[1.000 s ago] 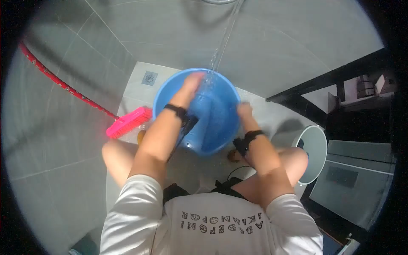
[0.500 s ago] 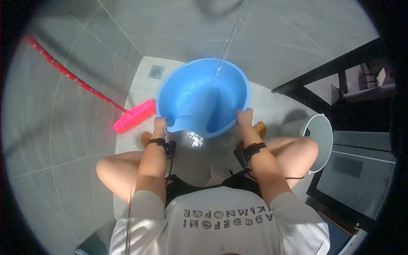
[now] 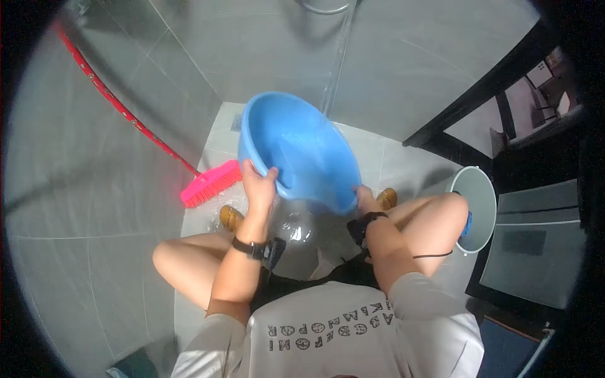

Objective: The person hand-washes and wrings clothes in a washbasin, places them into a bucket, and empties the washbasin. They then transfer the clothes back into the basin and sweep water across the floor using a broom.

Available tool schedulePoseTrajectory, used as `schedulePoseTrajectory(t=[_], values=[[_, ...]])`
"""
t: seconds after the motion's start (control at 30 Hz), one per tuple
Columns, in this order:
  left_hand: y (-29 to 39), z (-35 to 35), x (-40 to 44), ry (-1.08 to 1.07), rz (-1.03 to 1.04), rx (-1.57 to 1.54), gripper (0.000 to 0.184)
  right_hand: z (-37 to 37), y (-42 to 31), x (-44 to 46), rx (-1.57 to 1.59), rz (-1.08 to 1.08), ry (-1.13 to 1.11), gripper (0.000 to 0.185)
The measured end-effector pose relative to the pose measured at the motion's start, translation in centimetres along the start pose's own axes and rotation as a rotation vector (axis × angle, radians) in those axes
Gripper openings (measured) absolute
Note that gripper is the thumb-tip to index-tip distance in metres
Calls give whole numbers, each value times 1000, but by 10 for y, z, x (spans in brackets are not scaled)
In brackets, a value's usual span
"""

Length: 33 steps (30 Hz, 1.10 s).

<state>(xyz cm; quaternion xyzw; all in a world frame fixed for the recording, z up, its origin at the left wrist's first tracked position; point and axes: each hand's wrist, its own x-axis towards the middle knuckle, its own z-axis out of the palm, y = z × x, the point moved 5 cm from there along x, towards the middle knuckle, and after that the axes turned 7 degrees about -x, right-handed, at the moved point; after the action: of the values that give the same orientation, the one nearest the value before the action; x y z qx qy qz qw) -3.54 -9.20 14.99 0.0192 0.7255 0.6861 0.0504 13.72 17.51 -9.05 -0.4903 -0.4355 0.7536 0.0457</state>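
A blue plastic washbasin [image 3: 296, 148] is between my two hands, tilted with its left side raised. My left hand [image 3: 259, 183] is closed around the near left rim, thumb on the inside. The near right rim is held by my right hand [image 3: 364, 198], its fingers partly hidden behind the wrist. A thin stream of water [image 3: 329, 94] comes down from above at the basin's far right edge. Below the basin, wet floor [image 3: 296, 230] shines between my feet.
A pink broom [image 3: 213, 184] with a red handle leans on the left wall. On the right stands a grey bucket [image 3: 485, 214] with something blue inside. A black door frame [image 3: 479, 82] lies beyond it. A metal tap or bar [image 3: 324, 9] is on the far wall.
The basin has tipped, its left side rising and its right side dropping. My left hand has shifted inward along the rim; my right hand has moved lower.
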Motion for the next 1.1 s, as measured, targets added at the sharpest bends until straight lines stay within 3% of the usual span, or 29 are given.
schedulePoseTrajectory(t=[0.13, 0.23, 0.3, 0.37, 0.53, 0.63, 0.7, 0.83, 0.9, 0.97, 1.07, 1.1], values=[[-13, -11, -20, -11, -36, -328, 35, 16, -18, 12, 21, -174, 24, 24], [-52, -32, -23, -14, -120, -476, 36, 8, -42, 0, 52, -336, 170, 23], [-83, -43, -20, 4, -158, -527, 39, 5, -74, -14, 33, -568, 242, 23], [-119, -42, -24, -18, -406, -703, 42, 8, -109, -42, -76, -682, 265, 23], [-138, -18, -24, -68, -590, -424, 34, 11, -203, -114, -506, -1059, 380, 33], [-144, -1, -25, -115, -609, -512, 32, 27, -244, -166, -600, -1038, 360, 50], [-156, 15, -28, -104, -650, -597, 30, 37, -259, -178, -543, -1133, 207, 58], [-277, 55, -26, -165, -702, -620, 28, 72, -274, -227, -674, -1125, 265, 65], [-271, 60, -32, -185, -694, -627, 27, 82, -276, -236, -710, -1148, 261, 66], [-223, 48, -45, -187, -795, -474, 25, 89, -275, -237, -685, -1146, 207, 65], [-363, 70, -22, -541, -282, -171, 15, 91, -272, -227, -834, -1166, 215, 52], [-366, 66, -25, -540, -275, -178, 15, 92, -271, -218, -881, -1109, 231, 37]])
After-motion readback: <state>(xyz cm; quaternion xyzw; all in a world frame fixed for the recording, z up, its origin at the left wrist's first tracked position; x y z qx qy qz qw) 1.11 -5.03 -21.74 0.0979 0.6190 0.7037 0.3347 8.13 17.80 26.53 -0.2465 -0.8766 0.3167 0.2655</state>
